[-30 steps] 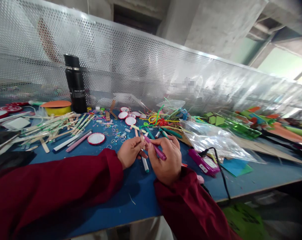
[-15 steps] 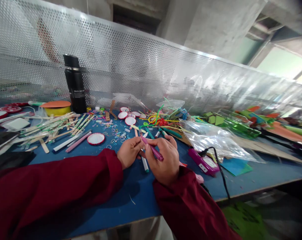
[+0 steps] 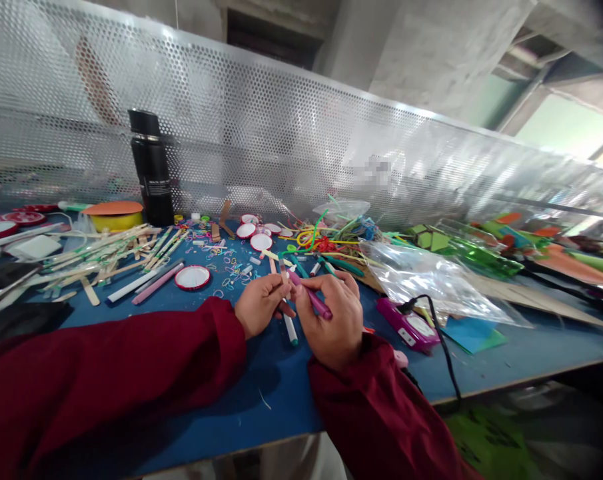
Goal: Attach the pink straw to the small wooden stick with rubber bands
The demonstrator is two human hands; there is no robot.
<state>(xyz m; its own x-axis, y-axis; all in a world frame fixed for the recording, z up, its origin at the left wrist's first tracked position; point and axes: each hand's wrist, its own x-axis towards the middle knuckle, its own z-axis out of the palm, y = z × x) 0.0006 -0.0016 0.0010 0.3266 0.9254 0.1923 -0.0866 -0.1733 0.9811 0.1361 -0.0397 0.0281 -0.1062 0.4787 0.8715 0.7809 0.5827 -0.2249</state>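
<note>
Marker hand shifted a touch since half a second ago: the purple marker (image 3: 317,303) and right hand (image 3: 334,320) are a bit nearer the right side of the table (image 3: 261,427), and the marker's front end now sits beside the craft stick (image 3: 282,265) instead of across it. Left hand (image 3: 258,307) looks pretty much parked. Its fingertips are pinched closed on the stick, which pokes up just above the table, back from the middle of the near edge. Right fingers are curled closed round the marker, pen style. If it's marker strokes on that stick, I'd keep the left pinch low and firm, clear of fresh ink, and pull light strokes along the grain, turning the stick rather than twisting the wrist. Now the murky bits: the stick's lower end is buried in the left fingers, and I can't tell if the nib is touching anything. A white pen (image 3: 290,331) lies below the hands with its upper part covered, and stuff at the table's left end gets cut off by the frame.
</note>
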